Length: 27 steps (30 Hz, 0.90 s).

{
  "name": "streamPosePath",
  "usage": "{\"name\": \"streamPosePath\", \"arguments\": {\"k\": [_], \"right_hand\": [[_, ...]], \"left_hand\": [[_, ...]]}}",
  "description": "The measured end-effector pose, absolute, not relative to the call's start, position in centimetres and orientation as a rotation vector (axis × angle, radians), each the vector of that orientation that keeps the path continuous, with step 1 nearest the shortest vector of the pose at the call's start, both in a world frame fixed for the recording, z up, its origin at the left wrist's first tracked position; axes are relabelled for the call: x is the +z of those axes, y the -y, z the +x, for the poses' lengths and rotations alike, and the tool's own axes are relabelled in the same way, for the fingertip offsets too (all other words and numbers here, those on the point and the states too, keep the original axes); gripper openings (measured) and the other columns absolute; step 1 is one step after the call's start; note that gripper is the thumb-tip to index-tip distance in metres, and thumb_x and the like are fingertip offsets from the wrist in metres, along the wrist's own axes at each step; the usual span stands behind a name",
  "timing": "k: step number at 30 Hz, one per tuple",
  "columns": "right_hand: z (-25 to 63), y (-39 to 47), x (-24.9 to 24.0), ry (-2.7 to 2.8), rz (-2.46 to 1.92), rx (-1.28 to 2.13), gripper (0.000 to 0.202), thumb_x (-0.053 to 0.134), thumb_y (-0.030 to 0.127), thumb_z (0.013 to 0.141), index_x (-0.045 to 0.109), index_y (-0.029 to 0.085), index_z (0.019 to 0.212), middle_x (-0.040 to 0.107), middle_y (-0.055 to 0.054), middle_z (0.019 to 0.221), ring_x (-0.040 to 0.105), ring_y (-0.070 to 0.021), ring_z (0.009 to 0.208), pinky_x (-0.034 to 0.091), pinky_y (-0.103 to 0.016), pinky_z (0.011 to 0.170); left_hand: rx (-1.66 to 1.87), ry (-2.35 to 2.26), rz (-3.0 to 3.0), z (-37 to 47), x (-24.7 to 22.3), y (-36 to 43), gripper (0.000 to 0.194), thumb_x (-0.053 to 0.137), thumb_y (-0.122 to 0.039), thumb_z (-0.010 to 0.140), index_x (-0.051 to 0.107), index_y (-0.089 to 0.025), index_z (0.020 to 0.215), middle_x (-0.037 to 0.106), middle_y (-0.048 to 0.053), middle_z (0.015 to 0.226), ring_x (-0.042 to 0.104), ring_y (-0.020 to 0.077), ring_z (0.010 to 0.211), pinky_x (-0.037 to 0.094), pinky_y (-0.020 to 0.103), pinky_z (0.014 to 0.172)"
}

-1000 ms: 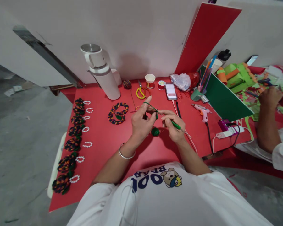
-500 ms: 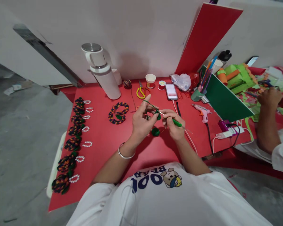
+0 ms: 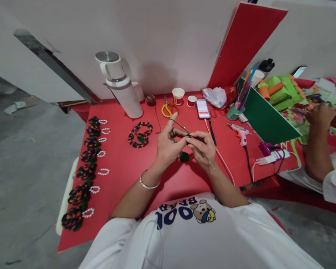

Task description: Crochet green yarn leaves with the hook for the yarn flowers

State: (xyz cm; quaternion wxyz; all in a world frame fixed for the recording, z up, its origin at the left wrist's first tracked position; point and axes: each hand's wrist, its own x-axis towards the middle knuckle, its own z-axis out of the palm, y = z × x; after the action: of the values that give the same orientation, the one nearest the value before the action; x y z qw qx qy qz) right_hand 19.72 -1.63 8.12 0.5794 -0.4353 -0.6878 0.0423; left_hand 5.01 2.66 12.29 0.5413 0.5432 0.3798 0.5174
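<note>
My left hand (image 3: 168, 146) is closed in a pinch on a small piece of green crochet (image 3: 189, 135), mostly hidden by fingers. A strand of green yarn (image 3: 180, 125) runs taut from its raised index finger to the piece. Fingertips of my right hand (image 3: 204, 145) meet the left ones at the piece. Tucked under that hand is a crochet hook (image 3: 203, 154) with a green handle; a thin metal end pokes out near the wrist. On the table just below the hands lies a dark green yarn ball (image 3: 184, 157).
On the red table (image 3: 123, 186), several multicolour crocheted pieces (image 3: 85, 170) line the left edge beside bead loops (image 3: 103, 171). A braided multicolour loop (image 3: 140, 134), flask (image 3: 126, 93), scissors (image 3: 168, 109), paper cup (image 3: 178, 96), phone (image 3: 203, 108) and glue gun (image 3: 240, 133) stand around. A co-worker's arm (image 3: 319, 142) is at right.
My right hand has moved left to meet the left fingertips. The hook has swung from pointing at the piece to lying down across my right palm side.
</note>
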Motion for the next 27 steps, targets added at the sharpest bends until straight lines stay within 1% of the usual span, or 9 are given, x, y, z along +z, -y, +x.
{"name": "streamPosePath", "arguments": {"k": [3, 6, 8, 10, 12, 14, 16, 22, 27], "right_hand": [[19.0, 1.6, 7.7, 1.564, -1.012, 0.048, 0.025, 0.068, 0.028, 0.096, 0.077, 0.038, 0.117, 0.068, -0.005, 0.11, 0.069, -0.019, 0.099, 0.064, -0.036, 0.078], [18.8, 1.4, 7.6, 1.536, -0.917, 0.014, 0.038, 0.071, 0.021, 0.093, 0.072, 0.043, 0.125, 0.069, -0.004, 0.109, 0.069, -0.0179, 0.096, 0.063, -0.033, 0.071], [19.3, 1.0, 7.8, 1.573, -0.839, 0.03, 0.045, 0.074, 0.021, 0.091, 0.069, 0.045, 0.13, 0.071, -0.003, 0.108, 0.07, -0.0179, 0.095, 0.063, -0.034, 0.072], [20.2, 0.5, 8.2, 1.648, -0.788, 0.072, 0.047, 0.076, 0.022, 0.09, 0.068, 0.044, 0.132, 0.074, -0.002, 0.108, 0.071, -0.0186, 0.095, 0.063, -0.037, 0.077], [21.3, 0.1, 8.9, 1.742, -0.778, 0.119, 0.04, 0.077, 0.027, 0.09, 0.071, 0.041, 0.128, 0.078, -0.003, 0.108, 0.072, -0.0198, 0.095, 0.062, -0.04, 0.081], [22.3, -0.1, 9.7, 1.832, -0.801, 0.164, 0.029, 0.076, 0.031, 0.091, 0.076, 0.038, 0.119, 0.08, -0.003, 0.109, 0.073, -0.021, 0.095, 0.062, -0.043, 0.081], [22.8, -0.1, 10.5, 1.9, -0.816, 0.189, 0.022, 0.075, 0.032, 0.091, 0.078, 0.036, 0.113, 0.081, -0.004, 0.11, 0.074, -0.0215, 0.096, 0.061, -0.044, 0.083], [23.0, 0.5, 11.9, 1.945, -0.751, 0.145, 0.029, 0.074, 0.022, 0.091, 0.075, 0.033, 0.117, 0.082, -0.005, 0.113, 0.075, -0.0205, 0.096, 0.061, -0.043, 0.083], [23.0, 0.8, 12.3, 1.917, -0.763, 0.209, 0.019, 0.07, 0.024, 0.094, 0.077, 0.032, 0.11, 0.083, -0.004, 0.107, 0.078, -0.0204, 0.092, 0.06, -0.042, 0.082]], "left_hand": [[1.125, -0.779, 1.106, 4.7, 12.5, -2.9, 0.096, 0.084, -0.021, 0.066, 0.046, -0.02, 0.154, 0.072, -0.002, 0.076, 0.064, 0.0102, 0.065, 0.048, 0.02, 0.06], [1.004, -0.717, 0.941, 4.2, 12.8, -3.4, 0.099, 0.088, -0.022, 0.062, 0.048, -0.019, 0.153, 0.07, -0.004, 0.071, 0.058, 0.0077, 0.055, 0.042, 0.02, 0.053], [0.942, -0.689, 0.907, 3.7, 12.9, -3.7, 0.103, 0.09, -0.02, 0.059, 0.048, -0.017, 0.152, 0.07, -0.004, 0.07, 0.058, 0.0081, 0.054, 0.041, 0.02, 0.053], [0.894, -0.675, 0.93, 3.2, 13.0, -4.0, 0.104, 0.091, -0.019, 0.058, 0.047, -0.015, 0.153, 0.071, -0.003, 0.069, 0.06, 0.0091, 0.056, 0.041, 0.02, 0.054], [0.88, -0.683, 0.985, 2.8, 13.1, -4.2, 0.103, 0.091, -0.017, 0.059, 0.047, -0.013, 0.153, 0.07, -0.003, 0.066, 0.061, 0.0095, 0.056, 0.042, 0.02, 0.055], [0.886, -0.696, 1.036, 2.5, 13.3, -4.3, 0.102, 0.09, -0.015, 0.06, 0.047, -0.012, 0.153, 0.069, -0.004, 0.065, 0.061, 0.0094, 0.057, 0.042, 0.02, 0.055], [0.885, -0.7, 1.065, 2.3, 13.4, -4.4, 0.1, 0.089, -0.015, 0.061, 0.047, -0.012, 0.152, 0.07, -0.003, 0.065, 0.061, 0.0096, 0.057, 0.043, 0.02, 0.055], [0.9, -0.694, 1.117, 2.0, 13.6, -4.4, 0.094, 0.087, -0.018, 0.065, 0.048, -0.011, 0.15, 0.07, -0.002, 0.065, 0.065, 0.0122, 0.057, 0.046, 0.022, 0.055], [0.938, -0.697, 1.146, 2.0, 13.4, -4.6, 0.086, 0.084, -0.016, 0.065, 0.055, -0.012, 0.145, 0.071, -0.002, 0.069, 0.067, 0.013, 0.06, 0.05, 0.023, 0.057]]}}
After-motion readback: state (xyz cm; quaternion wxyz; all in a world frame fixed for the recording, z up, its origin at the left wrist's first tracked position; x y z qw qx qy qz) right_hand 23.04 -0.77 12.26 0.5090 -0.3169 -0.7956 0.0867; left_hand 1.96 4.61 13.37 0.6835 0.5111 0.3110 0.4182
